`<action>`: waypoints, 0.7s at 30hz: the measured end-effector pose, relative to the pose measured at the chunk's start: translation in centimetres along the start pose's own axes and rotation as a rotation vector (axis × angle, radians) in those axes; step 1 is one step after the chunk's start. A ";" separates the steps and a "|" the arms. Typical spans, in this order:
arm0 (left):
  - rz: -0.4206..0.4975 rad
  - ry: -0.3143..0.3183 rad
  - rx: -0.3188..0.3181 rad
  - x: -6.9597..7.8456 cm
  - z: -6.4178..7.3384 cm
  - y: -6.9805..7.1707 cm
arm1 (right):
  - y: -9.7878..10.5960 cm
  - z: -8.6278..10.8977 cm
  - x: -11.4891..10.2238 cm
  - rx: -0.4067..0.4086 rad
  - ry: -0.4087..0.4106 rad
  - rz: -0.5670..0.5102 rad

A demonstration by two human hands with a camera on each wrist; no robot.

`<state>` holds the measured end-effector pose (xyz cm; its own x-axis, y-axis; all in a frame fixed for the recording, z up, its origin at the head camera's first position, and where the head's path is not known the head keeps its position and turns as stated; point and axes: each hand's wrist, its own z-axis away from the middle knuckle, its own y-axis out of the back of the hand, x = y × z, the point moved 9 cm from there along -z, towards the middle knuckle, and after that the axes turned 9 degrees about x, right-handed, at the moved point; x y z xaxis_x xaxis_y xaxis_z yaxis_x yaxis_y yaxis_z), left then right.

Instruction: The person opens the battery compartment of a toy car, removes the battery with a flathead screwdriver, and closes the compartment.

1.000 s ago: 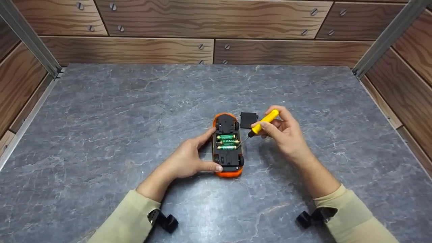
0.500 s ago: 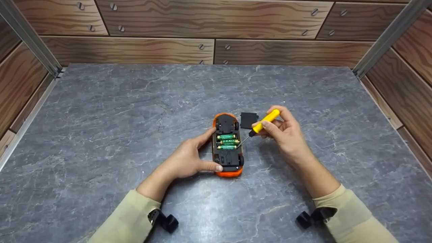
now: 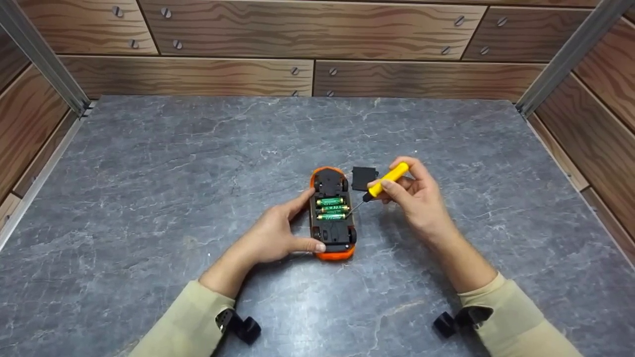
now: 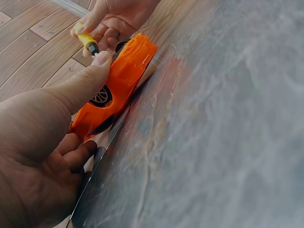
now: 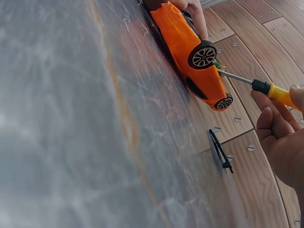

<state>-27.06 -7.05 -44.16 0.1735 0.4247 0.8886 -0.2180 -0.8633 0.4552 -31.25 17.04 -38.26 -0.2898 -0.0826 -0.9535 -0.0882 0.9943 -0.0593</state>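
An orange toy car (image 3: pixel 334 233) lies upside down on the table, its black underside up. Three green batteries (image 3: pixel 331 216) sit side by side in its uncovered compartment. My left hand (image 3: pixel 273 233) holds the car from the left, thumb at the near end and fingers along the side. With bent fingers and thumb, my right hand (image 3: pixel 421 203) grips the yellow handle of a screwdriver (image 3: pixel 389 179). Its metal shaft (image 5: pixel 237 77) slants down to the right end of the nearest battery; whether the tip touches is too small to tell.
A black battery cover (image 3: pixel 364 178) lies flat on the table just beyond the screwdriver, right of the car's far end. Around the grey marbled tabletop (image 3: pixel 198 148) stand wood-patterned walls (image 3: pixel 317 29), with metal posts at the far corners.
The head view has shifted slightly. Both hands, the toy car and the screwdriver keep nearly the same places, with the tip still at the nearest battery's right end.
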 end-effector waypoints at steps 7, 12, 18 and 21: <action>0.009 0.006 0.004 0.1 0.1 0.1 | 0.0 0.0 -0.1 -0.003 0.010 0.007; 0.024 0.004 0.010 0.2 0.2 0.2 | 0.2 0.0 0.6 0.017 -0.040 -0.031; 0.033 -0.005 0.018 0.3 0.1 0.2 | 0.3 -0.1 0.7 0.022 -0.059 -0.071; 0.032 0.004 0.015 0.2 0.0 0.1 | 0.4 -0.1 0.7 0.024 -0.054 -0.079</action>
<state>-27.01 -7.10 -43.91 0.1625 0.3977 0.9030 -0.2086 -0.8806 0.4254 -31.58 17.38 -38.93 -0.2308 -0.1579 -0.9601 -0.0862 0.9862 -0.1415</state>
